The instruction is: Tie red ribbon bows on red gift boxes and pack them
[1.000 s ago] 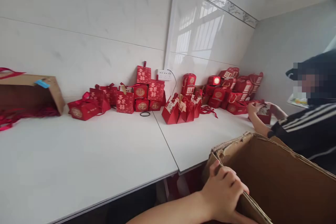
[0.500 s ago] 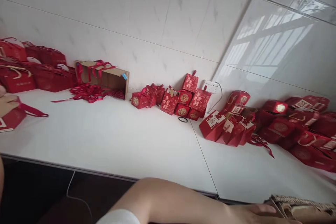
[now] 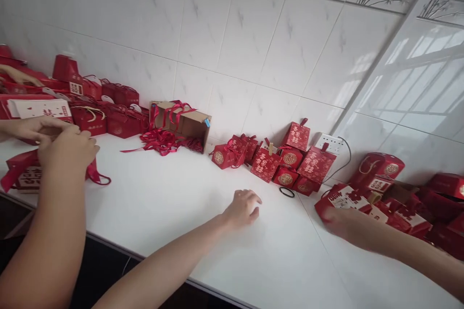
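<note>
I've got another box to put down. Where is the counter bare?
Bare: the white counter around the left hand, between the ribbon carton, the red boxes at the wall and the front edge. Crowded: the wall strip, the far left where another person's hands work, and the red pile by the right hand.

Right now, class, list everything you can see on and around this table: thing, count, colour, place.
table: one, white, along the tiled wall
centre boxes: about eight, red and gold, against the wall
right boxes: several, red, piled at the right
bags: many, red, far left by the wall
cardboard box: one, brown, on its side
ribbons: a tangle, red, spilling from the cardboard box
ring: one, black, before the centre boxes
socket: one, white, on the wall
co-worker's hands: two, far left
left hand: on bare table, empty
right hand: blurred, at the right boxes, grip unclear
</note>
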`<move>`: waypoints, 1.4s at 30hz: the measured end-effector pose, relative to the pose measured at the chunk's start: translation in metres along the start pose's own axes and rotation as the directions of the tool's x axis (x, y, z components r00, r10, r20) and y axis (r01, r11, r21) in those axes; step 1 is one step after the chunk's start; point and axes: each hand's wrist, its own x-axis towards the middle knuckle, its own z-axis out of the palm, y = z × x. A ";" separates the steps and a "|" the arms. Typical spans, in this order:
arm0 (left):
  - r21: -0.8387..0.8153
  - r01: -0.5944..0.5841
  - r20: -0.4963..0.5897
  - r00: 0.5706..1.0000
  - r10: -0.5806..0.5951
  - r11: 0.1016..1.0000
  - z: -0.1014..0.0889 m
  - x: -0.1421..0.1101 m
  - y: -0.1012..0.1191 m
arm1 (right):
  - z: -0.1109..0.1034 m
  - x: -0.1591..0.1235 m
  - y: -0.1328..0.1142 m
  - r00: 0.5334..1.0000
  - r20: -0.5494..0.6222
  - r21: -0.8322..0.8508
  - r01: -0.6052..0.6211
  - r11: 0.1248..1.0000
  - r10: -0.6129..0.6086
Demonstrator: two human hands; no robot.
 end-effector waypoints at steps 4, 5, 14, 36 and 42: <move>0.006 -0.209 0.140 0.968 0.206 0.978 0.015 -0.003 0.003 | 0.073 0.102 -0.050 0.980 0.186 -0.260 0.125 0.957 -0.078; 0.020 -0.261 0.167 0.953 0.254 0.965 0.018 -0.003 0.002 | 0.092 0.129 -0.063 0.982 0.173 -0.267 0.121 0.956 -0.076; 0.203 -0.389 0.267 0.905 0.331 0.899 0.021 -0.005 -0.008 | 0.183 0.254 -0.107 0.993 0.084 -0.297 -0.057 0.953 0.085; -0.447 0.179 -0.239 0.920 -0.310 0.876 0.015 0.023 -0.005 | 0.165 0.055 0.006 0.759 -0.636 -0.064 0.128 0.990 -0.139; -0.548 0.207 -0.208 0.905 -0.372 0.810 0.014 0.052 -0.011 | 0.168 0.047 -0.006 0.844 -0.508 0.182 0.302 0.936 -0.174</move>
